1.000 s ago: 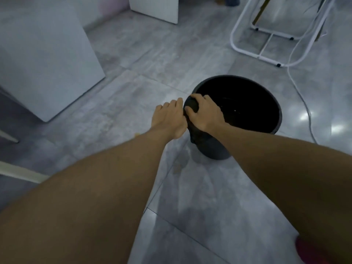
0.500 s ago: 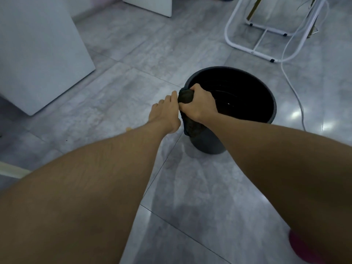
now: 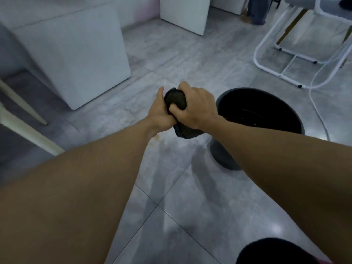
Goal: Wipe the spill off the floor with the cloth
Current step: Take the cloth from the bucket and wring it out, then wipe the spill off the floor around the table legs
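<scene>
Dark bunched cloth (image 3: 176,100), clasped in both bare hands above grey tiled floor (image 3: 190,216).

Right hand (image 3: 196,106): closed over the top and right side of the cloth, fingers curled tight, thumb pressed into the fabric. Left hand (image 3: 160,113): wrapped against the cloth's left side, touching the right hand; how far its fingers close on the far side cannot be told. Cloth: wadded between the two palms, a loose tail hanging below the grip, clear of the floor. Round black plastic bucket (image 3: 259,128): just right of the grip, upright, dark liquid inside. Faint brownish spill mark (image 3: 163,141): on the tiles below and slightly nearer than the grip. White box-shaped cabinet (image 3: 76,54): well left of and beyond the grip. White tubular metal frame (image 3: 297,61): far right, beyond the bucket.
</scene>
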A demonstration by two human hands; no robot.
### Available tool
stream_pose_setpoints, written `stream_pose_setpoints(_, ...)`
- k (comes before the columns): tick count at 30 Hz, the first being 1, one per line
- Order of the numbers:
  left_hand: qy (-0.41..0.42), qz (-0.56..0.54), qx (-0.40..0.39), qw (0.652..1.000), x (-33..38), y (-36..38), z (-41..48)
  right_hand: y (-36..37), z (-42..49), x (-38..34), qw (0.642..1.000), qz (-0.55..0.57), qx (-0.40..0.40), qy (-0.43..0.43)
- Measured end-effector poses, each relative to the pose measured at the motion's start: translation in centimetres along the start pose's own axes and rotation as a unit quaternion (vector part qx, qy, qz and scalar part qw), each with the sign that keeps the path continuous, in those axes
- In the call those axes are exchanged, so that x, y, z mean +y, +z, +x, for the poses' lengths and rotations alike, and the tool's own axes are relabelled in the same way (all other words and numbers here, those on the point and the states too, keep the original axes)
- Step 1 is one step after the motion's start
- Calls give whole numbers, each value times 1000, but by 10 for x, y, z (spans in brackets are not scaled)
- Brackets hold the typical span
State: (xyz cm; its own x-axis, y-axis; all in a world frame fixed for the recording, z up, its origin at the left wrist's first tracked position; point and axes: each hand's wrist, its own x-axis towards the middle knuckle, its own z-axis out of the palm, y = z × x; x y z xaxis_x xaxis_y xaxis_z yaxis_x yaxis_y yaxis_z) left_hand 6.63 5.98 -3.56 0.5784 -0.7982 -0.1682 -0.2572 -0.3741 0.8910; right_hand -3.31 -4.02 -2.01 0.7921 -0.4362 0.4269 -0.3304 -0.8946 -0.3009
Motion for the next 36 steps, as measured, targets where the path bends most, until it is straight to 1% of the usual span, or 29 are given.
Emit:
stream_pose_setpoints(2,-36,-70,5,997,-7,-31,-15,17,11,-29,999,37,-15,-26)
stream_pose_setpoints(5,-60,-80,70,992,-27,-72,-45,48,20,-74,993,79,-44,-79)
stream_pose_setpoints(7,-85,-54,97,990,-52,-97,-64,69,22,-102,986,77,-69,-131)
stream_pose_setpoints(11,-173,41,115,977,-103,-134,-112,113,10,-153,962,72,-118,-234)
stream_pose_setpoints(15,-252,103,126,954,-148,-156,-166,156,-19,-208,932,106,-200,-284)
stream_pose_setpoints(18,-334,123,119,927,-188,-165,-210,181,-46,-249,904,122,-259,-317)
stream_pose_setpoints(21,-398,96,111,906,-223,-169,-254,203,-77,-286,864,139,-336,-347)
stream_pose_setpoints(24,-459,66,105,880,-254,-169,-298,224,-108,-324,819,131,-407,-383)
stream_pose_setpoints(27,-504,36,122,855,-283,-165,-341,237,-141,-360,780,142,-458,-402)
stream_pose_setpoints(30,-542,29,159,824,-304,-160,-382,245,-174,-394,752,164,-479,-423)
stream_pose_setpoints(32,-565,34,186,803,-316,-156,-408,251,-197,-414,745,150,-482,-436)
stream_pose_setpoints(33,-576,43,199,792,-322,-152,-420,255,-208,-421,752,128,-466,-447)
stream_pose_setpoints(36,-584,120,243,765,-335,-137,-453,274,-239,-434,798,20,-366,-477)
